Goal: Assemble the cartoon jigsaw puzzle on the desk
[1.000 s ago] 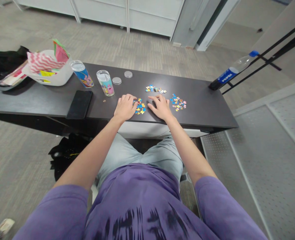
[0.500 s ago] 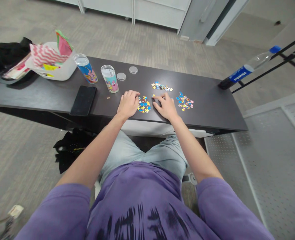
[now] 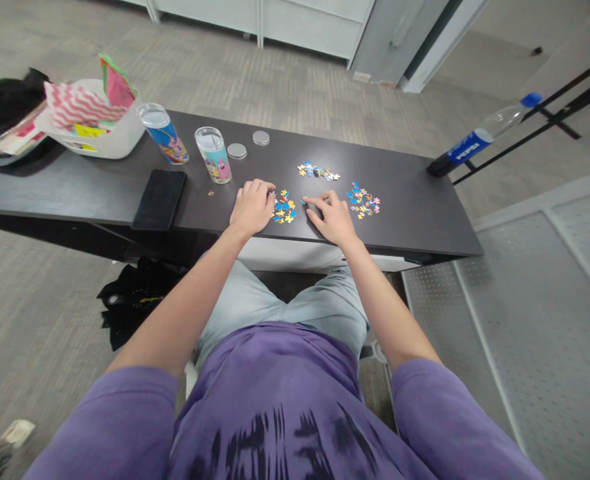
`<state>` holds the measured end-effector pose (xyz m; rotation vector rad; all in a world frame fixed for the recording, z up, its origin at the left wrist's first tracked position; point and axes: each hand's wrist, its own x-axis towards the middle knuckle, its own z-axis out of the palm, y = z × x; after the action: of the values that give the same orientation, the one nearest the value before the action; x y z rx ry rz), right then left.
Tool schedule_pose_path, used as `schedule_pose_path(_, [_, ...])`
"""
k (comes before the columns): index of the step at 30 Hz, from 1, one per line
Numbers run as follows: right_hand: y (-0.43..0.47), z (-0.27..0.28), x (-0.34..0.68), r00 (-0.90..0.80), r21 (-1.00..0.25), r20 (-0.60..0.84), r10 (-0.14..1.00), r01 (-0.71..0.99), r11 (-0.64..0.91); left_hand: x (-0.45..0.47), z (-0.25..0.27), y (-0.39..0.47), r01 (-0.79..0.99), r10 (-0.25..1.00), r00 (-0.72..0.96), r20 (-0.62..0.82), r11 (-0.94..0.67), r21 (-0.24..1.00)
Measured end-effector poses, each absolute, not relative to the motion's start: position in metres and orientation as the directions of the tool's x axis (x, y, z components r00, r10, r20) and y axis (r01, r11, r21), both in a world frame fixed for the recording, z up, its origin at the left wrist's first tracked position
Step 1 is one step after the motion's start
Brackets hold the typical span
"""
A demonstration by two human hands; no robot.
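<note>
My left hand (image 3: 252, 207) lies on the dark tabletop with its fingers slightly bent, at the left edge of a pile of small blue and yellow jigsaw pieces (image 3: 285, 207). It covers part of that pile. To the right of the pile, my right hand (image 3: 333, 217) rests with thumb and index finger apart. The index fingertip touches a single small blue puzzle piece (image 3: 303, 200) on the table. Another group of pieces (image 3: 317, 171) is spread behind my right hand. A pile with pink and blue pieces (image 3: 363, 201) lies to its right.
Two clear-topped printed cylinders (image 3: 213, 157) (image 3: 163, 133) stand at left, near two silver lids (image 3: 237, 151) (image 3: 261, 138). A black phone (image 3: 159, 199) lies closer to me. A white basket (image 3: 109, 143) holds cloth and packets. A Pepsi bottle (image 3: 469, 147) stands at the right end.
The view has shifted slightly. My right index fingertip now rests by a small blue piece, where a yellowish piece showed just beyond it before. My left hand has stayed beside the pile.
</note>
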<state>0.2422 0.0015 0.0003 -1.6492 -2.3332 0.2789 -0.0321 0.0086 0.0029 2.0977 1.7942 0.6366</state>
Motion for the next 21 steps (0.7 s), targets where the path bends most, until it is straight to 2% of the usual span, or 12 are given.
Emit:
schedule_pose_path(3, [-0.001, -0.001, 0.249, -0.263, -0.282, 0.132, 0.956, 0.915, 0.290, -0.032, 0.002, 0.008, 0.845, 0.981, 0.127, 0.145, -0.184, 0.503])
schedule_pose_path(9, [-0.016, -0.003, 0.300, -0.036, -0.276, 0.267, 0.963, 0.955, 0.112, -0.030, -0.001, 0.008, 0.847, 0.978, 0.138, 0.157, -0.199, 0.492])
schedule_pose_path(13, [-0.014, -0.001, 0.319, 0.071, -0.262, 0.282, 0.957, 0.965, 0.005, -0.027, 0.001, 0.008, 0.852, 0.978, 0.158, 0.139, -0.206, 0.480])
schedule_pose_path(15, [-0.005, 0.000, 0.307, 0.034, -0.258, 0.274, 0.961, 0.965, 0.039, -0.026, 0.002, 0.008, 0.849, 0.979, 0.152, 0.135, -0.200, 0.490])
schedule_pose_path(18, [0.020, 0.001, 0.267, -0.113, -0.252, 0.216, 0.970, 0.953, 0.167, -0.026, 0.002, 0.007, 0.847, 0.981, 0.141, 0.133, -0.189, 0.497])
schedule_pose_path(21, [0.046, 0.003, 0.225, -0.171, -0.245, 0.166, 0.971, 0.947, 0.209, -0.028, 0.003, 0.007, 0.853, 0.980, 0.140, 0.140, -0.191, 0.486])
